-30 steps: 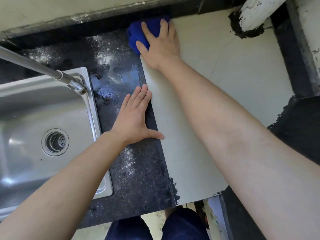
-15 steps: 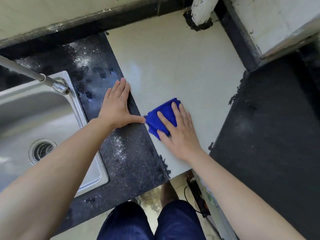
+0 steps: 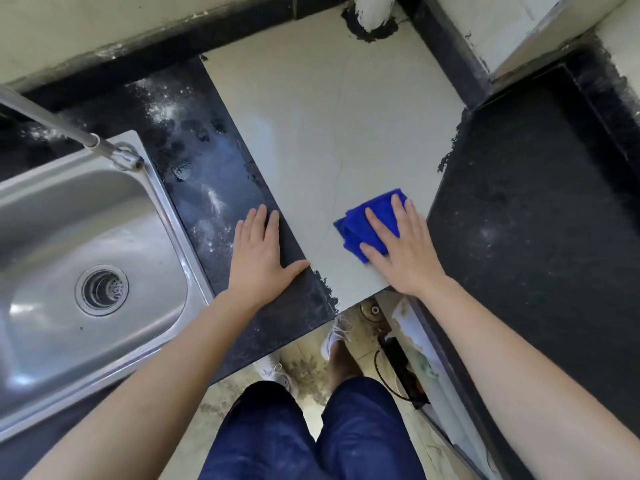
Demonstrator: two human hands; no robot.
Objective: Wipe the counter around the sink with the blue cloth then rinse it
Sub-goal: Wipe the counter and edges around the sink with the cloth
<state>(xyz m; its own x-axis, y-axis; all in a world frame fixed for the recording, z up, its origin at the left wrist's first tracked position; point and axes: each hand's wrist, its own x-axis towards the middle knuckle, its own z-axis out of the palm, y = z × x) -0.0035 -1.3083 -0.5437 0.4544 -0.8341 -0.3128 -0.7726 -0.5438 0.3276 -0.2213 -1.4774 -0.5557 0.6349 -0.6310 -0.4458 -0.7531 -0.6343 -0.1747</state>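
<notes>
The folded blue cloth (image 3: 360, 227) lies on the pale tile section of the counter (image 3: 329, 126), close to its front edge. My right hand (image 3: 403, 252) presses flat on the cloth with straight fingers and covers its right half. My left hand (image 3: 259, 256) rests flat, fingers together, on the black stone strip (image 3: 207, 174) between the tile and the steel sink (image 3: 45, 237). White dust and wet patches mark that black strip. The sink basin holds a round drain (image 3: 101, 289).
A metal faucet spout (image 3: 62, 128) slants over the sink's back corner. A white pipe (image 3: 372, 12) rises from the tile at the back. Black counter (image 3: 536, 220) continues to the right. Below the counter edge are my legs, white shoes and a dirty floor.
My right hand has dragged the cloth from the back wall down to the front of the tile, then to the right. My left hand has stayed flat on the black strip.
</notes>
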